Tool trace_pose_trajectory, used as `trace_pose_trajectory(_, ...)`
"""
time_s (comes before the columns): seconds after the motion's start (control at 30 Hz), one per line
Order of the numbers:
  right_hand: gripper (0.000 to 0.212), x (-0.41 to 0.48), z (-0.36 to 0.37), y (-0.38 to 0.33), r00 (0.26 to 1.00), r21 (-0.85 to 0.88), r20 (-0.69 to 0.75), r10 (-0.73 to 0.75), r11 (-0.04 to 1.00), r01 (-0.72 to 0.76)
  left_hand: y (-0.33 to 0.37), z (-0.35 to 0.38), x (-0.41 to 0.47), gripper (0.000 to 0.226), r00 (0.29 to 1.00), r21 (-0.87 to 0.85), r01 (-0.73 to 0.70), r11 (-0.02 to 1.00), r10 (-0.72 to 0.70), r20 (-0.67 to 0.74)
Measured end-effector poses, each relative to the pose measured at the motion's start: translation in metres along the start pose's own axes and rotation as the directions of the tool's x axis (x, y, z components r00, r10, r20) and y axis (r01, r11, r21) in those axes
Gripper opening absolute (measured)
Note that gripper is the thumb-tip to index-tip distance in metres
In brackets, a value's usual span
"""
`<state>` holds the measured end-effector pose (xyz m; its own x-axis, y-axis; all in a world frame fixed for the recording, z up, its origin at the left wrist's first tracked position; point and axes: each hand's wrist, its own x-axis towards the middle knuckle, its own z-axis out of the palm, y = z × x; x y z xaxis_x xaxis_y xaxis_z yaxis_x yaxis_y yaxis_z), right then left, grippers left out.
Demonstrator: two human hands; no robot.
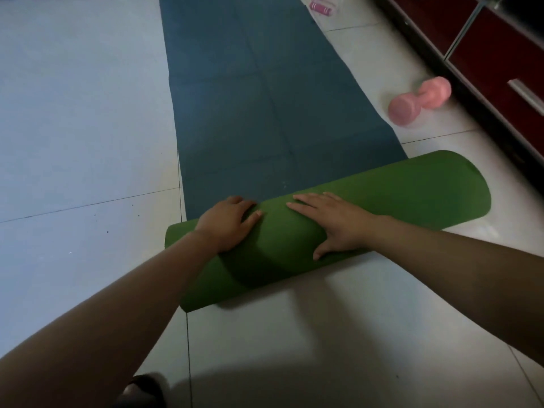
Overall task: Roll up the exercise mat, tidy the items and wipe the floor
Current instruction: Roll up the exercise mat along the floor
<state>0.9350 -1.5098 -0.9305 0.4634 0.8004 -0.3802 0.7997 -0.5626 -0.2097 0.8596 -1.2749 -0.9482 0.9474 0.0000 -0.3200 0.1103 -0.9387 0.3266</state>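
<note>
The exercise mat (259,98) lies on the tiled floor, blue-green on top, running away from me. Its near end is rolled into a thick green roll (397,195) lying across the floor. My left hand (228,223) rests on the left part of the roll, its fingers bent over the far side where roll meets flat mat. My right hand (332,223) lies flat on the roll's top, fingers spread and straight. A pink dumbbell (419,101) lies on the floor to the right of the mat.
A dark red cabinet (482,48) with metal handles runs along the right wall. A small pink striped item (321,7) lies by the mat's far right edge. White floor tiles (73,113) spread to the left. My foot (141,391) shows at the bottom.
</note>
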Motion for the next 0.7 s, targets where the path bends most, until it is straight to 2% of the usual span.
trace_pose_trajectory(0.07, 0.112, 0.006, -0.005, 0.002, 1.000, 0.007, -0.006, 0.025, 1.000, -0.025, 0.014, 0.003, -0.007, 0.066, 0.997, 0.053, -0.075, 0.996, 0.076, -0.027)
trace_pose_trajectory(0.17, 0.112, 0.015, -0.015, 0.009, 0.995, 0.010, -0.025, 0.094, 0.996, -0.093, 0.029, 0.011, -0.012, 0.089, 0.998, 0.176, -0.068, 0.982, 0.070, -0.001)
trace_pose_trajectory(0.27, 0.114, 0.020, -0.019, 0.015, 0.985, 0.040, -0.044, 0.164, 0.986, -0.163, 0.026, 0.008, -0.009, 0.104, 0.998, 0.154, -0.057, 0.986, 0.054, 0.026)
trace_pose_trajectory(0.4, 0.116, 0.022, -0.016, 0.013, 0.983, 0.039, -0.006, 0.184, 0.982, -0.184, 0.021, 0.007, -0.002, 0.122, 0.993, 0.116, -0.050, 0.992, 0.037, 0.109)
trace_pose_trajectory(0.6, 0.109, 0.012, -0.006, 0.013, 0.985, 0.061, -0.070, 0.156, 0.987, -0.152, 0.015, 0.008, 0.011, 0.125, 0.994, 0.125, -0.077, 0.989, 0.066, 0.092)
trace_pose_trajectory(0.7, 0.116, 0.004, 0.003, 0.013, 0.990, -0.011, -0.075, 0.116, 0.993, -0.117, 0.007, 0.002, 0.022, 0.124, 0.993, 0.098, -0.078, 0.992, 0.069, 0.092)
